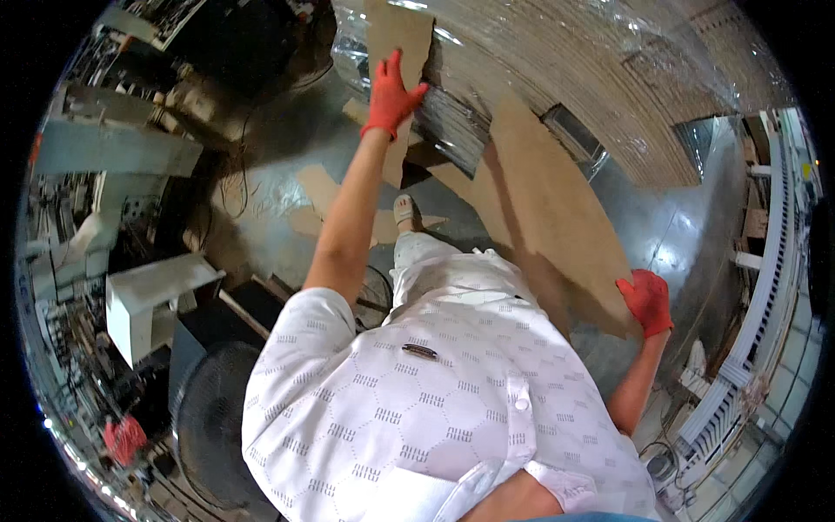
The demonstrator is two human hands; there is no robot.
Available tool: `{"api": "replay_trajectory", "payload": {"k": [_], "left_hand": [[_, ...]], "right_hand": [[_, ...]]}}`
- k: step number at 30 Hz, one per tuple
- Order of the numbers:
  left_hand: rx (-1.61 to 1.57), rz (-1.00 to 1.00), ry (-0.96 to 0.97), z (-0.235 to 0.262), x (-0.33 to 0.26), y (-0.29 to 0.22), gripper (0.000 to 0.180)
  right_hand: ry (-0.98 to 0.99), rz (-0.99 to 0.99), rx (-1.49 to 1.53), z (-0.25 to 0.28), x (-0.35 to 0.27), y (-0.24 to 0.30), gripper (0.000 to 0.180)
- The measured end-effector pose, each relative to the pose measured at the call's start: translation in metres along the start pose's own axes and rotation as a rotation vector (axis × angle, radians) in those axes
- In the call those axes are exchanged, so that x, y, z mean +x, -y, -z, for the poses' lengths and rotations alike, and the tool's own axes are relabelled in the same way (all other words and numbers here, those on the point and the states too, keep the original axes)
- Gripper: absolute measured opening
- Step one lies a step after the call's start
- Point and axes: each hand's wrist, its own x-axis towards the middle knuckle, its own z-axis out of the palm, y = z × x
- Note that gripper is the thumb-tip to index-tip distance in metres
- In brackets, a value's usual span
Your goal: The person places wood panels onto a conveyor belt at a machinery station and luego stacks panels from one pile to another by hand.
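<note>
in the head view, the right hand (646, 303), the nearer one, pinched the near end of a large cardboard sheet (557, 217); the sheet lay ahead and to the left of that hand, its long axis slanting away toward a wrapped stack (557, 65). the left hand (393, 100) was spread over a narrow cardboard strip (399, 30), its contact hard to judge.

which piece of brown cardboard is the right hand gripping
The broad sheet with the curved edge, its right edge in the right hand; the narrow strip is at the left hand, and the smaller scraps lie on the floor.
</note>
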Motion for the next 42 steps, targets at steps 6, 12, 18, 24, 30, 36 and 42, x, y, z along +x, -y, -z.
{"api": "replay_trajectory", "payload": {"k": [6,12,18,24,30,36,42], "left_hand": [[-0.508,0.462,0.393,-0.045,-0.278,0.006,0.076],[-0.531,0.837,0.136,0.002,-0.552,-0.064,0.050],[-1.338,1.139,-0.468,0.057,-0.691,-0.136,0.082],[-1.803,1.147,-0.736,0.107,-0.795,-0.209,0.114],[-1.672,0.678,-0.535,0.147,-0.949,-0.280,0.077],[-0.714,0.128,-0.616,0.241,-1.106,-0.431,0.051],[-0.961,-0.195,-0.706,0.395,-1.247,-0.633,0.064]], "right_hand": [[0.242,0.148,-0.216,-0.075,-0.002,-0.044,0.038],[0.335,0.591,-0.246,-0.114,-0.029,-0.048,0.047],[0.202,0.934,-0.308,-0.076,-0.064,-0.017,0.033],[0.230,1.366,-0.665,-0.046,-0.121,-0.002,0.036],[0.003,1.642,-0.594,0.040,-0.259,0.041,0.029],[-0.790,1.696,-0.691,0.162,-0.461,0.085,0.025],[-0.753,1.553,-0.176,0.231,-0.569,0.161,0.023]]}}
